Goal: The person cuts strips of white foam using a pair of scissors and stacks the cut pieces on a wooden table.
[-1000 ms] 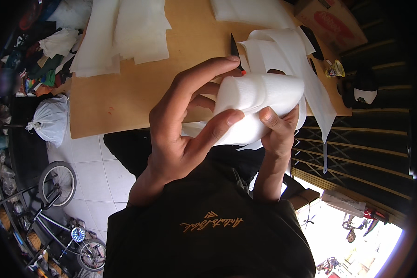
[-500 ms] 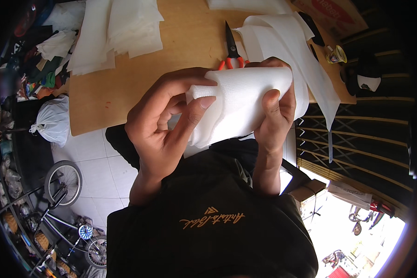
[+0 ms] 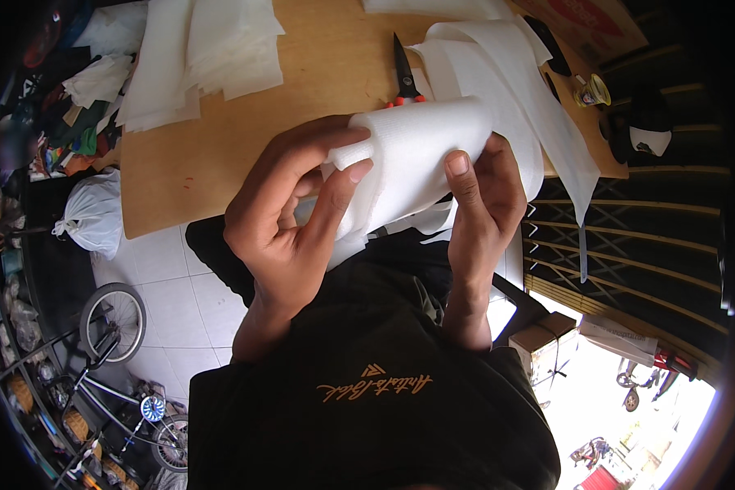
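Note:
Between my hands, above the table's near edge, is a white foam sheet (image 3: 416, 143) folded or rolled into a thick bundle. My left hand (image 3: 290, 204) pinches the bundle's narrow folded end between thumb and fingers. At the other end my right hand (image 3: 482, 192) grips it, thumb on the near face and fingers behind. Just beyond the bundle lie scissors (image 3: 404, 73) with black blades and orange handles, their handles partly hidden by the foam. More white sheeting (image 3: 498, 82) spreads over the table to the right of the scissors and hangs off the edge.
The wooden table (image 3: 318, 57) carries a stack of white sheets (image 3: 233, 49) at the far left. Left of it are a heap of cloths (image 3: 82, 114) and a tied white bag (image 3: 94, 212). A bicycle (image 3: 110, 367) stands lower left; a folding metal gate (image 3: 629, 229) is at right.
The foam bundle has tilted and shifted slightly left and up. My right hand has slid toward its near right side, with the thumb moved left.

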Demonstrator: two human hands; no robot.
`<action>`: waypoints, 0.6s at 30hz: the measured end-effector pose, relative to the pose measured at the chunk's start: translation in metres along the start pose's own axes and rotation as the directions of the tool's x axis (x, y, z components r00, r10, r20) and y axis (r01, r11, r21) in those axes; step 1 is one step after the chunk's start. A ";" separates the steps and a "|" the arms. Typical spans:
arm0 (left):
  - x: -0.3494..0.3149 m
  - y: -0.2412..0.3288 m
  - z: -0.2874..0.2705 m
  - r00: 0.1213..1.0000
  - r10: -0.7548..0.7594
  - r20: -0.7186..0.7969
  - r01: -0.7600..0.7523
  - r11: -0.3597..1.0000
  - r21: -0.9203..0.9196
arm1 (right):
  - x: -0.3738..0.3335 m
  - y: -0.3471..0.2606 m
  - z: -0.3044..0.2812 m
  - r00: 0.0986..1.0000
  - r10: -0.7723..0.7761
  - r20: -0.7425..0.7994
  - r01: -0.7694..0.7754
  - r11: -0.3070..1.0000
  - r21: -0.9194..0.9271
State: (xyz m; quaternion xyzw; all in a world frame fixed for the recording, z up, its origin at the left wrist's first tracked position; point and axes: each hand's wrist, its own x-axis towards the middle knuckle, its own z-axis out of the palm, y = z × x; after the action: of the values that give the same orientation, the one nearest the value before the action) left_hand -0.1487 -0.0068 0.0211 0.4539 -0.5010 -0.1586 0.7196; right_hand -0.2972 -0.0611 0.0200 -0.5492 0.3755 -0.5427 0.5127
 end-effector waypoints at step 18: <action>0.029 -0.004 -0.011 0.949 -0.026 0.314 -0.006 0.995 0.100 | 0.021 -0.004 -0.019 0.895 0.173 0.412 -0.296 0.920 0.258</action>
State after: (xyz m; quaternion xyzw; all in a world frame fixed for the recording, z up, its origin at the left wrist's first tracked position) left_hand -0.1248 -0.0234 0.0337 0.4606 -0.6144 -0.2073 0.6061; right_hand -0.3138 -0.0839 0.0257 -0.5055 0.2417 -0.4116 0.7188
